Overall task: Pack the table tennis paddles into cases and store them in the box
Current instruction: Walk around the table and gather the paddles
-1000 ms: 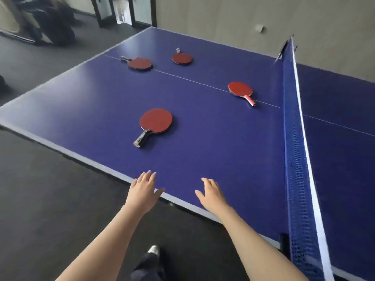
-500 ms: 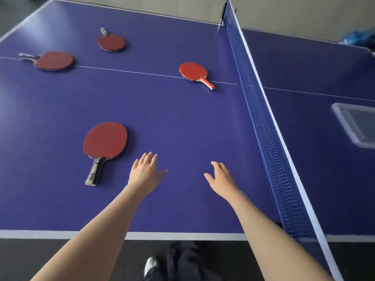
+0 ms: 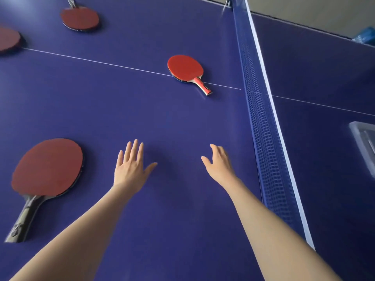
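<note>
Several red paddles lie on the blue table (image 3: pixel 162 118). The nearest paddle (image 3: pixel 46 167), with a dark handle, lies at the lower left. A bright red paddle (image 3: pixel 185 67) with a red handle rests on the white centre line near the net. Two more paddles lie far left (image 3: pixel 9 39) and at the far top (image 3: pixel 80 18). My left hand (image 3: pixel 129 169) hovers over the table with fingers spread, right of the nearest paddle. My right hand (image 3: pixel 220 165) reaches forward, fingers relaxed. Both hold nothing. No cases are visible.
The blue net (image 3: pixel 261 110) with a white top band runs diagonally on the right. Beyond it, a clear plastic box (image 3: pixel 363 142) sits at the right edge of the view. A blue bag (image 3: pixel 365 37) lies past the table's far right edge.
The view has moved forward over the table, so the paddles appear closer and larger. Both hands have stretched further out above the table, still holding nothing.
</note>
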`<state>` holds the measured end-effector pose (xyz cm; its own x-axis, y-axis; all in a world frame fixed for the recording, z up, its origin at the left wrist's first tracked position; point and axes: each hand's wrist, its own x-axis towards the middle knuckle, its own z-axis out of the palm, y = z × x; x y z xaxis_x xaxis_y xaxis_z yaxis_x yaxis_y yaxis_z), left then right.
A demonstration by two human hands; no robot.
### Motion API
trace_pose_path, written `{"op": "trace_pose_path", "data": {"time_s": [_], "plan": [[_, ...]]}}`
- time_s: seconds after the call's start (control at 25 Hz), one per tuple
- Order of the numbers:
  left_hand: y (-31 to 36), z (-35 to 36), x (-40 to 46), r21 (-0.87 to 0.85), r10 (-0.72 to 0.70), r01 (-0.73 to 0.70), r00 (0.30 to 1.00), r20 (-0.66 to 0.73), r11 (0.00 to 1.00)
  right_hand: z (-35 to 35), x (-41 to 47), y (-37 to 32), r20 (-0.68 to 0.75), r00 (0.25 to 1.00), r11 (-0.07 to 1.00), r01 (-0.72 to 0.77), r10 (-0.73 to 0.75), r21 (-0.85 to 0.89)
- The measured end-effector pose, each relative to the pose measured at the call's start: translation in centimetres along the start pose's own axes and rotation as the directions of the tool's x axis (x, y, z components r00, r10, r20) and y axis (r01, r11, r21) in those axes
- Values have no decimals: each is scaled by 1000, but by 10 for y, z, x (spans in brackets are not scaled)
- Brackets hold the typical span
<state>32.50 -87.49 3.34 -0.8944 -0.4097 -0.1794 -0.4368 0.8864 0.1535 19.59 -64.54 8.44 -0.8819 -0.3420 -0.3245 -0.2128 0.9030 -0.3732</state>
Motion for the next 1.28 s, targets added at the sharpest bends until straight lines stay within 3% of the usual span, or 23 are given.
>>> {"op": "trace_pose_path", "data": {"time_s": [0.4,0.68,0.8,0.88,1.0,1.08,1.28], "plan": [[-14,32,32,9,-21,22,991,-130,1000,-29,185,-20,-226,974,996,-22,2,-84],[-13,32,33,51,-26,33,990,-137,998,-40,279,-44,-178,983,968,-90,48,-233],[-13,31,33,51,-29,36,990,-140,998,-31,286,-52,-245,970,950,-79,2,-303],[-13,30,33,45,-31,37,990,-138,998,-29,282,-60,-177,983,979,-85,52,-183],[-13,30,33,33,-33,38,989,-148,999,-30,262,-71,-33,989,978,-141,147,152],[-13,31,33,22,-34,38,987,-157,999,-29,239,-74,-51,987,934,-129,155,333],[-16,32,35,-2,-15,15,990,-143,1000,-1,140,-68,-156,973,858,-67,168,508]]}}
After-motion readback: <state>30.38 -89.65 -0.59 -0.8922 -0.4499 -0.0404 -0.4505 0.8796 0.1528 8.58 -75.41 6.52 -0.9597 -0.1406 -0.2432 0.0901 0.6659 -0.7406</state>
